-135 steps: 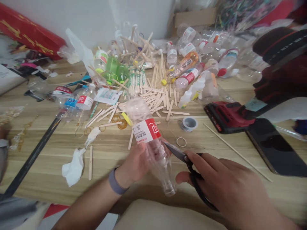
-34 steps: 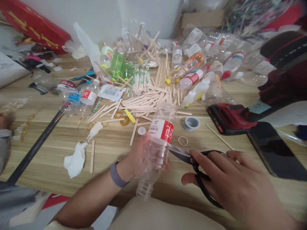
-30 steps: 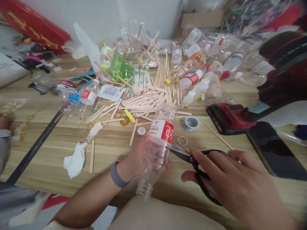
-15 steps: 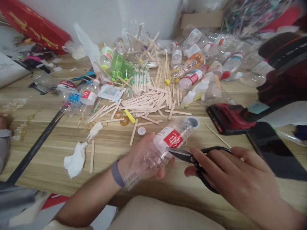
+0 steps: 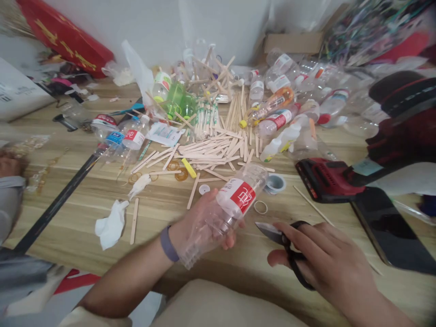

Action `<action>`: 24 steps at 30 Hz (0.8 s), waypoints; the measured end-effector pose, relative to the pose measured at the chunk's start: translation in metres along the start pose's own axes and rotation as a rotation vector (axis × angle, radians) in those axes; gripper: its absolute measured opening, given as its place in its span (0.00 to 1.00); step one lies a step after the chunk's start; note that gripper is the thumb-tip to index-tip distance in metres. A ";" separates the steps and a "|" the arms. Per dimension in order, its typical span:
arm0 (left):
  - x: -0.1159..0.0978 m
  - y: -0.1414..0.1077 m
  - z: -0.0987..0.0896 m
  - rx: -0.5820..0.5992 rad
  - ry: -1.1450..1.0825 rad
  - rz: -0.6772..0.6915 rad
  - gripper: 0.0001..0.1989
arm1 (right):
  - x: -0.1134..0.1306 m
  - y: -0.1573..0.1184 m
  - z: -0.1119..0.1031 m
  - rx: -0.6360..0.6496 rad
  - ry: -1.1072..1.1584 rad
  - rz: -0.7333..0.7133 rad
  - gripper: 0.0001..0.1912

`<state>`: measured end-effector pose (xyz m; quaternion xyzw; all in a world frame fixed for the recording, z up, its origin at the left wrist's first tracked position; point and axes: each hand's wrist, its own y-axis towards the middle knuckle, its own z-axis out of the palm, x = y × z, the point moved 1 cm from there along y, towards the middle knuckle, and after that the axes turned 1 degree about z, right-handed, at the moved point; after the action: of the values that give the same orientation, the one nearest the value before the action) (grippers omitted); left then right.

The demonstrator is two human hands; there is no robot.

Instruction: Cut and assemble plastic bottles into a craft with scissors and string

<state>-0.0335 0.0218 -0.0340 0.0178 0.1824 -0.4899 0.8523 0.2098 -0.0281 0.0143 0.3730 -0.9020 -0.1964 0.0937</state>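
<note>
A clear plastic bottle (image 5: 226, 204) with a red and white label lies tilted in my left hand (image 5: 200, 222), whose fingers wrap round it from below. Its ridged end rests over my wrist. To the right, my right hand (image 5: 330, 259) grips the black handles of a pair of scissors (image 5: 272, 232). The blades point left toward the bottle but stay apart from it. Between the scissors and the bottle lies a small pale ring (image 5: 260, 207). Just beyond the bottle is a small grey-blue cup-like roll (image 5: 275, 183).
Wooden craft sticks (image 5: 211, 150) are heaped mid-table, with several bottles (image 5: 282, 113) behind. A red and black power tool (image 5: 323, 175) and a phone (image 5: 391, 227) occupy the right. Crumpled tissue (image 5: 111, 225) lies left. Another person's hand (image 5: 12, 165) shows at the far left.
The scissors have drawn away from the bottle to the right, where their tips touched or overlapped it before. The bottle has turned slightly in my left hand. The whole view has shifted a little.
</note>
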 end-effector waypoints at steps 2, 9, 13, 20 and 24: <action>-0.004 0.000 0.001 -0.024 0.023 0.060 0.30 | -0.004 -0.006 0.007 0.076 -0.017 0.045 0.16; -0.009 0.000 -0.004 -0.104 0.120 0.120 0.31 | -0.014 -0.017 0.021 0.310 0.063 0.135 0.23; -0.008 -0.002 -0.001 -0.190 0.164 0.078 0.30 | -0.005 0.019 -0.005 0.224 0.132 0.137 0.17; -0.004 -0.007 0.011 -0.195 0.180 -0.005 0.31 | 0.007 0.081 -0.002 -0.046 0.296 0.192 0.24; -0.002 -0.006 0.010 -0.205 0.170 -0.024 0.28 | 0.002 0.080 0.009 0.041 0.444 0.240 0.20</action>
<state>-0.0364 0.0178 -0.0228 -0.0303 0.3033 -0.4757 0.8251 0.1544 0.0250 0.0398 0.2992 -0.9008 -0.0790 0.3046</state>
